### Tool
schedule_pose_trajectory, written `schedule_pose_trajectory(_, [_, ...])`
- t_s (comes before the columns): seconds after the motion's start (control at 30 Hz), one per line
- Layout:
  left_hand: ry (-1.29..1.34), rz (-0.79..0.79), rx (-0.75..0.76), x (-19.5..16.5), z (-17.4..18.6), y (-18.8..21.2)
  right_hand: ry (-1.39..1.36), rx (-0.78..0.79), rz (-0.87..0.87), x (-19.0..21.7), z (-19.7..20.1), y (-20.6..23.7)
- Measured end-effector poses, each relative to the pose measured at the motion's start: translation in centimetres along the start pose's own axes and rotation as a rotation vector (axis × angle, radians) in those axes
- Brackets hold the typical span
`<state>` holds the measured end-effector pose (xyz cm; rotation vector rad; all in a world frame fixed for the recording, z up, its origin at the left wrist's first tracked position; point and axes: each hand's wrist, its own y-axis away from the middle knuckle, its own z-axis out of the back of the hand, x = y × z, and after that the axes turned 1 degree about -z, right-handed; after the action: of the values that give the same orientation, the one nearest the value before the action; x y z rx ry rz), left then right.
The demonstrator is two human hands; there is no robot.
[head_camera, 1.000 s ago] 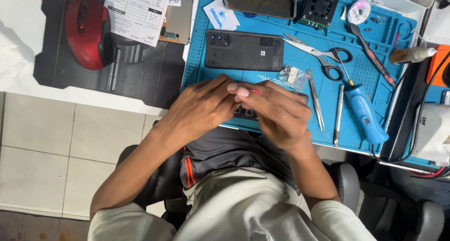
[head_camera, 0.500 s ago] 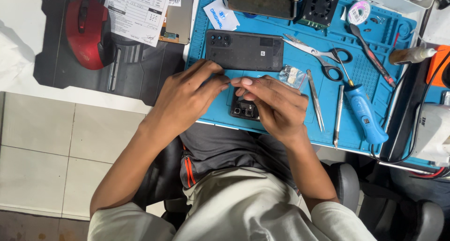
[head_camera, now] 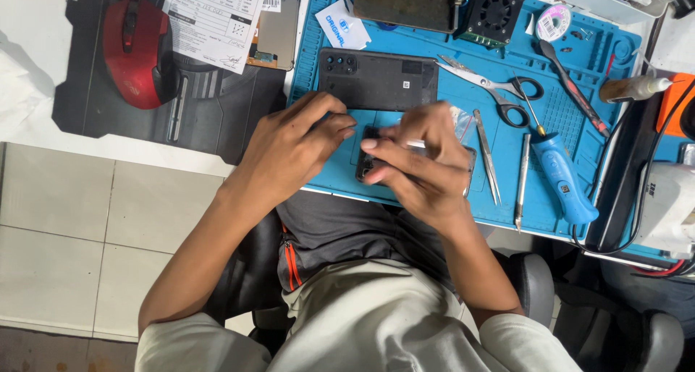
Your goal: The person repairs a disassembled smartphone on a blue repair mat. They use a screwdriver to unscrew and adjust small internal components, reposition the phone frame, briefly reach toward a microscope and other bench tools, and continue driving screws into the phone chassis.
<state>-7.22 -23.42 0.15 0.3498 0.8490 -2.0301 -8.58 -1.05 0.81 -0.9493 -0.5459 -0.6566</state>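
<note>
A dark phone (head_camera: 371,162) lies on the near part of the blue work mat (head_camera: 579,111), mostly covered by both hands. The right hand (head_camera: 416,162) rests over it with fingers curled together, pinching something small I cannot make out. The left hand (head_camera: 293,144) touches its left edge, fingertips drawn together. Just beyond sits a black phone back cover (head_camera: 378,79). To the right lie scissors (head_camera: 489,86), 2 slim metal tools (head_camera: 486,155) and a blue-handled screwdriver (head_camera: 559,171). A small white-and-blue rectangular package (head_camera: 343,24) lies at the mat's far left corner. Left of the mat, a white printed sheet (head_camera: 211,17) and a red mouse (head_camera: 136,52) rest on a dark pad (head_camera: 217,111).
</note>
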Motion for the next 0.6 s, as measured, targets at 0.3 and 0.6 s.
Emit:
schedule_pose_trajectory(0.3, [0.003, -0.022, 0.032, 0.0, -0.6, 0.4, -0.139, -0.041, -0.103, -0.2, -0.1, -0.6])
schedule_pose_trajectory(0.6, [0.068, -0.017, 0.131, 0.1, -0.7, 0.8, -0.272, 0.031, -0.077, -0.9, -0.3, 0.1])
